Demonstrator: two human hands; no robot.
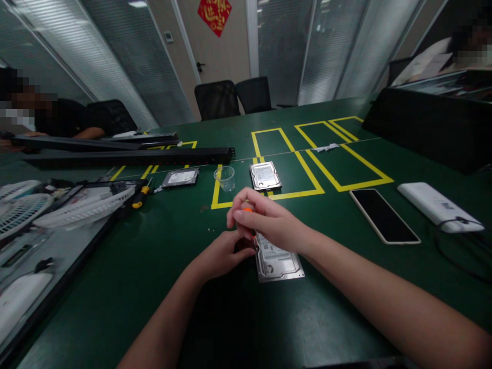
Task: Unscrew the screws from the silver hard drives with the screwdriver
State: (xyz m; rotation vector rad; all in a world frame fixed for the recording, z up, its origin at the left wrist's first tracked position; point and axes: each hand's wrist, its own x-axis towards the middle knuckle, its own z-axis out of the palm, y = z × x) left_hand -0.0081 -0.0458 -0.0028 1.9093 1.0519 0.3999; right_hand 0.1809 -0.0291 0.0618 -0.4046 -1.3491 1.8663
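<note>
A silver hard drive (282, 264) with a white label lies flat on the green table, its upper part hidden under my hands. My right hand (265, 212) is closed around the orange handle of a screwdriver (248, 210), held over the drive's far left corner; its tip is out of sight. At that drive's left edge, my left hand (226, 253) grips with the thumb against the rim, its other fingertips partly hidden. Beyond my hands sits a second silver hard drive (265, 175), beside a clear plastic cup (226, 179).
Farther left are a dark hard drive (180, 178), a yellow-black screwdriver (141, 197), long black bars (154, 156) and a tray (73, 261) with white baskets. A phone (384, 215) and white power bank (440, 206) with cable lie right. People sit at both far sides.
</note>
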